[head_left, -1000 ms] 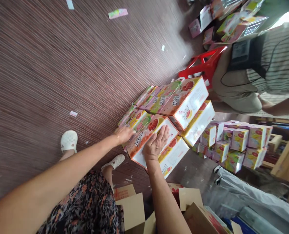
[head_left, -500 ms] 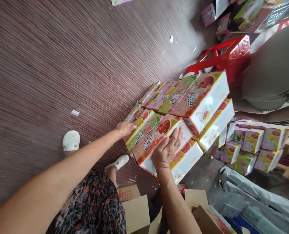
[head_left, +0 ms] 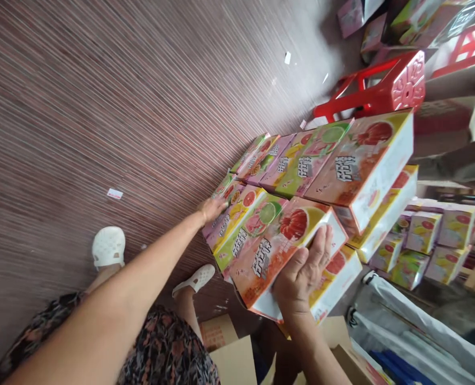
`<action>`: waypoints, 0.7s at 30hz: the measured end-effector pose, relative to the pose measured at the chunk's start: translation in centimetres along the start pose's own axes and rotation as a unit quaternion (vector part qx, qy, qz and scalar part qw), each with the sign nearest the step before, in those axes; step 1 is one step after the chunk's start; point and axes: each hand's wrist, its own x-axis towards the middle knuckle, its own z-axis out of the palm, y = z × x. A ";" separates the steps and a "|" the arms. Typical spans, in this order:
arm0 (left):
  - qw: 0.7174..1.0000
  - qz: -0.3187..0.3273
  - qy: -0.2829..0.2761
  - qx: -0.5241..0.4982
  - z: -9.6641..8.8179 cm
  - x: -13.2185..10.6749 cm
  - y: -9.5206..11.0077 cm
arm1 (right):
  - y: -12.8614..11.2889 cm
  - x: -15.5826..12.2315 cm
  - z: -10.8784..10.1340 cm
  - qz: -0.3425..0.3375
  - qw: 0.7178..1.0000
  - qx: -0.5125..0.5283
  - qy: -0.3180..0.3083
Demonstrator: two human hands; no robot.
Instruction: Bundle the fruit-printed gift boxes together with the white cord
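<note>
A two-layer stack of printed fruit-picture cartons [head_left: 345,166] stands before me, its upper layer in two side-by-side rows. My right hand [head_left: 304,270] lies flat, fingers stretched out, against the white end of the near row's orange-red carton [head_left: 267,251]. Toward the far end of that row, my left hand [head_left: 215,209] rests with fingers extended on a purple carton [head_left: 217,224]. Between the hands sit a green carton [head_left: 249,230] and a yellow one [head_left: 237,214]. Beneath my right hand, a yellow-and-white carton [head_left: 336,275] shows in the lower layer.
A red plastic stool [head_left: 398,85] stands behind the stack. More cartons [head_left: 426,232] are piled at the right. Open brown cardboard boxes [head_left: 235,358] lie below by my legs. Paper scraps [head_left: 114,193] dot the striped floor. Long pale wrapped items [head_left: 422,315] lie lower right.
My left hand has moved along the near row from the yellow carton to the purple one. My right hand stays against the end carton. The stack appears larger and farther right in view.
</note>
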 end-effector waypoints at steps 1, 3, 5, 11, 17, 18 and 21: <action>1.000 -0.002 -0.026 0.010 1.1 -1.9 -0.9 | -0.1 0.0 0.0 0.000 1.000 0.000 -0.003; 0.996 -0.024 -0.081 0.035 2.2 -6.5 -3.2 | -0.3 -0.1 0.0 0.001 1.000 -0.001 -0.005; 0.993 -0.046 -0.092 0.058 1.5 -9.3 -5.1 | -0.5 -0.2 0.1 -0.002 1.000 0.001 -0.004; 0.996 -0.045 0.018 0.075 -3.2 2.2 -3.2 | -0.6 -0.4 -0.1 -0.008 1.000 -0.013 0.001; 0.996 0.002 -0.055 0.073 2.2 4.3 -4.0 | -0.7 -0.2 -0.7 -0.016 1.000 -0.027 -0.001; 0.994 -0.010 -0.079 0.080 2.9 2.1 -5.1 | -0.8 -0.2 -0.6 -0.015 1.000 -0.026 0.000; 0.988 -0.055 -0.101 0.099 2.7 -3.4 -8.0 | -1.3 -0.3 -0.3 -0.007 1.000 -0.023 -0.003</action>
